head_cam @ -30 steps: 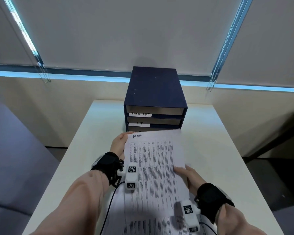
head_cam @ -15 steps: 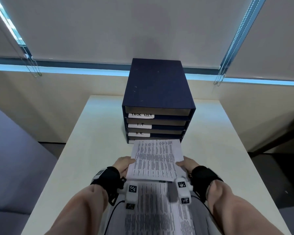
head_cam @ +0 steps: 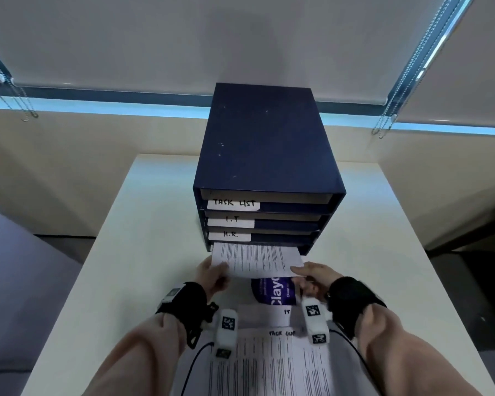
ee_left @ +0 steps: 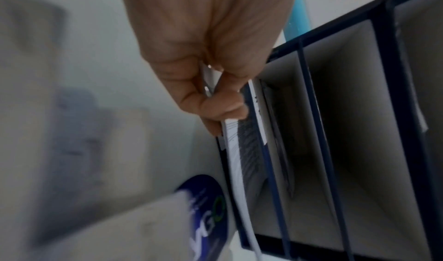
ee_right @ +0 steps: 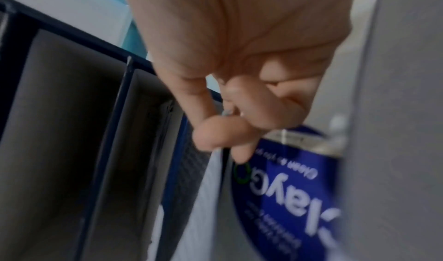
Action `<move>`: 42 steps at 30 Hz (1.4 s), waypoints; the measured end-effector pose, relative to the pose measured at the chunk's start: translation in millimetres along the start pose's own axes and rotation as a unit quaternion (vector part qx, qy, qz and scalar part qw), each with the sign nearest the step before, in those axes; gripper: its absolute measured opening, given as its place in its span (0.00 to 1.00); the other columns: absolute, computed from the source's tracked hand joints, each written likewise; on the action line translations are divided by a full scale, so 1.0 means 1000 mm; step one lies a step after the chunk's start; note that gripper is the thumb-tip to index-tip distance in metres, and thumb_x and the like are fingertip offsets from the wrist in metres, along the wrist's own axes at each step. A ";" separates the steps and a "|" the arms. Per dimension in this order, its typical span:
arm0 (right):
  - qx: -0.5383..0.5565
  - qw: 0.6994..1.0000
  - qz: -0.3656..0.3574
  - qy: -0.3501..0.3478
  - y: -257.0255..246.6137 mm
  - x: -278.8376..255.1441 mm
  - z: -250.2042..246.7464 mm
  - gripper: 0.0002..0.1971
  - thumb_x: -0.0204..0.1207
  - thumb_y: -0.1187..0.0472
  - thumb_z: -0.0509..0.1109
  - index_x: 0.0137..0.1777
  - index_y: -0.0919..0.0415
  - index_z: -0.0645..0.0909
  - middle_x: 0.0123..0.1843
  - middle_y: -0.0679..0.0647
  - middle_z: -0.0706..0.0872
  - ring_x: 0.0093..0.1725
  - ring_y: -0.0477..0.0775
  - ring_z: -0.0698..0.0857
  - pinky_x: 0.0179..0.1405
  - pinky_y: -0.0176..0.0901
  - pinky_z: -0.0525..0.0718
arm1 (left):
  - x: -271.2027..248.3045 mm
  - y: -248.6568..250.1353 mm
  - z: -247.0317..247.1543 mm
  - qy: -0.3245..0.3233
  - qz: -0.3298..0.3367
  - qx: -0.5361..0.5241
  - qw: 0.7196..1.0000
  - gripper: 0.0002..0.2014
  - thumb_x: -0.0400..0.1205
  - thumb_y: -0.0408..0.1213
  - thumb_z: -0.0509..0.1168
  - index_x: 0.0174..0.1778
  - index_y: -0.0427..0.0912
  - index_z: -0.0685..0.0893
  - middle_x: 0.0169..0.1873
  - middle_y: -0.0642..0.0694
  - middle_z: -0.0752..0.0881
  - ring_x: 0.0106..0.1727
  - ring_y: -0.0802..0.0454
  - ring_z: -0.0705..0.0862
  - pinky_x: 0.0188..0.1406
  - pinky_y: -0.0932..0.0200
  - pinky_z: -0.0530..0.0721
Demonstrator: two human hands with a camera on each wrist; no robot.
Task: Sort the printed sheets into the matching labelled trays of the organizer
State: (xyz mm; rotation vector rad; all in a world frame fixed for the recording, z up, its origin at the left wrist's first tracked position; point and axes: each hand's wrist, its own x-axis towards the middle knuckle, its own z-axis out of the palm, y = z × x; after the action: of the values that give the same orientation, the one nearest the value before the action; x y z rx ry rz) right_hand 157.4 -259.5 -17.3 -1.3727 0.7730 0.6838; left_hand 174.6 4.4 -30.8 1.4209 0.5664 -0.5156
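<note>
A dark blue organizer [head_cam: 266, 150] stands at the middle of the white table [head_cam: 143, 252], its trays labelled TASK LIST [head_cam: 233, 203], I.T [head_cam: 231, 221] and H.R. [head_cam: 229, 235]. A printed sheet [head_cam: 255, 258] sticks partway into the bottom tray, below H.R. My left hand [head_cam: 213, 277] pinches its near left corner, and my right hand [head_cam: 312, 278] pinches its near right corner. In the left wrist view the sheet [ee_left: 236, 151] bends from my left hand [ee_left: 215, 87] into the organizer [ee_left: 335, 113]. In the right wrist view my right hand [ee_right: 230, 132] pinches the sheet's edge [ee_right: 210, 189].
Near me lie more sheets: one with a blue printed patch and "IT" written on it [head_cam: 275, 292], and a dense printed one marked "TASK" [head_cam: 269, 364]. Window blinds with bead chains [head_cam: 383, 121] hang behind the table. The floor drops away on both sides.
Both hands carried the sheet down and forward from in front of the organizer and slid its far end into the bottom tray. The blue-patched sheet underneath is now uncovered.
</note>
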 end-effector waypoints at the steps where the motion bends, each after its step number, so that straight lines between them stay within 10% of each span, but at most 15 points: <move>1: 0.047 0.999 0.002 0.022 -0.005 0.004 0.005 0.08 0.75 0.67 0.73 0.45 0.64 0.74 0.28 0.61 0.84 0.13 0.49 0.77 0.11 0.37 0.76 | 0.006 0.005 0.002 0.011 -0.009 -0.043 0.999 0.06 0.82 0.21 0.60 0.53 0.32 0.76 0.36 0.35 0.80 0.22 0.50 0.83 0.19 0.62 0.83; 5: 0.182 0.982 -0.045 0.034 -0.027 0.023 0.028 0.15 0.82 0.77 0.55 0.35 0.72 0.76 0.22 0.62 0.80 0.16 0.55 0.81 0.64 0.46 0.84 | 0.014 0.026 0.009 -0.027 -0.032 -0.062 0.997 0.20 0.84 0.24 0.55 0.73 0.25 0.68 0.42 0.42 0.82 0.28 0.57 0.88 0.37 0.62 0.85; 9: 0.201 0.976 -0.072 0.046 -0.025 0.007 0.037 0.04 0.81 0.76 0.58 0.50 0.72 0.74 0.38 0.63 0.80 0.38 0.58 0.82 0.25 0.36 0.88 | -0.016 0.034 0.010 -0.017 0.055 0.081 0.995 0.19 0.84 0.28 0.59 0.69 0.23 0.71 0.34 0.46 0.81 0.33 0.55 0.81 0.34 0.60 0.72; 12: 0.188 0.975 -0.112 0.026 -0.010 -0.023 0.034 0.08 0.81 0.72 0.63 0.59 0.68 0.76 0.47 0.63 0.84 0.44 0.55 0.85 0.39 0.37 0.88 | -0.059 0.022 0.005 -0.090 0.165 0.202 0.961 0.03 0.82 0.31 0.64 0.46 0.37 0.83 0.34 0.41 0.86 0.37 0.45 0.83 0.32 0.58 0.78; 15: 0.153 0.979 -0.136 0.012 0.006 -0.049 0.029 0.13 0.81 0.73 0.63 0.64 0.67 0.77 0.48 0.62 0.85 0.44 0.54 0.85 0.47 0.38 0.85 | -0.091 -0.003 -0.003 -0.149 0.190 0.448 0.861 0.08 0.76 0.45 0.71 0.34 0.52 0.80 0.33 0.53 0.85 0.36 0.54 0.82 0.38 0.61 0.81; 18: 0.154 0.976 -0.150 0.015 0.021 -0.078 0.026 0.12 0.81 0.74 0.62 0.62 0.67 0.78 0.44 0.61 0.84 0.42 0.55 0.84 0.41 0.37 0.87 | -0.102 -0.025 -0.019 -0.118 0.196 0.685 0.692 0.14 0.73 0.57 0.70 0.44 0.53 0.77 0.41 0.56 0.78 0.45 0.55 0.76 0.45 0.59 0.76; 20: 0.150 0.976 -0.157 0.015 0.029 -0.092 0.023 0.12 0.81 0.73 0.63 0.61 0.66 0.80 0.45 0.61 0.85 0.46 0.57 0.83 0.54 0.46 0.85 | -0.104 -0.035 -0.030 -0.101 0.193 0.726 0.652 0.20 0.72 0.55 0.71 0.52 0.50 0.74 0.46 0.54 0.72 0.48 0.54 0.72 0.48 0.58 0.75; 26: 0.130 0.976 -0.174 0.028 0.047 -0.114 0.017 0.13 0.81 0.73 0.61 0.63 0.65 0.80 0.44 0.60 0.83 0.43 0.58 0.82 0.41 0.51 0.82 | -0.105 -0.056 -0.047 -0.035 0.184 0.751 0.633 0.31 0.69 0.55 0.74 0.62 0.49 0.70 0.60 0.49 0.72 0.61 0.48 0.72 0.56 0.54 0.77; 29: 0.068 0.978 -0.190 0.049 0.060 -0.114 0.013 0.14 0.81 0.73 0.61 0.65 0.66 0.78 0.40 0.56 0.82 0.37 0.54 0.80 0.36 0.48 0.81 | -0.108 -0.060 -0.048 -0.023 0.224 0.758 0.612 0.18 0.75 0.53 0.67 0.57 0.51 0.75 0.55 0.51 0.78 0.62 0.47 0.74 0.58 0.54 0.71; 35: -0.115 0.963 -0.226 0.095 0.081 -0.107 0.005 0.13 0.81 0.71 0.61 0.63 0.64 0.78 0.48 0.55 0.82 0.38 0.47 0.80 0.34 0.29 0.79 | -0.121 -0.043 -0.041 0.023 0.285 0.575 0.766 0.07 0.77 0.42 0.67 0.37 0.50 0.75 0.34 0.49 0.81 0.40 0.48 0.80 0.36 0.59 0.69; 38: -0.176 0.955 -0.221 0.091 0.092 -0.098 0.000 0.14 0.79 0.70 0.63 0.63 0.62 0.78 0.55 0.57 0.81 0.50 0.53 0.81 0.49 0.37 0.77 | -0.121 -0.038 -0.038 0.018 0.310 0.574 0.758 0.08 0.80 0.41 0.65 0.39 0.48 0.73 0.33 0.48 0.82 0.37 0.49 0.79 0.35 0.58 0.69; 42: -0.190 0.954 -0.207 0.108 0.099 -0.094 0.002 0.13 0.77 0.68 0.61 0.59 0.60 0.79 0.49 0.57 0.82 0.39 0.48 0.79 0.39 0.34 0.75 | -0.124 -0.036 -0.033 0.032 0.364 0.600 0.712 0.10 0.86 0.45 0.56 0.42 0.44 0.74 0.32 0.47 0.82 0.36 0.45 0.79 0.35 0.56 0.68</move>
State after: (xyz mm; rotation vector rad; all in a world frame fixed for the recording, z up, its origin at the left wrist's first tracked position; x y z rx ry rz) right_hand 22.5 -247.4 1.4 -1.9166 0.5079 0.3615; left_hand 54.9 33.7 19.6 2.7224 -0.4722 -0.1238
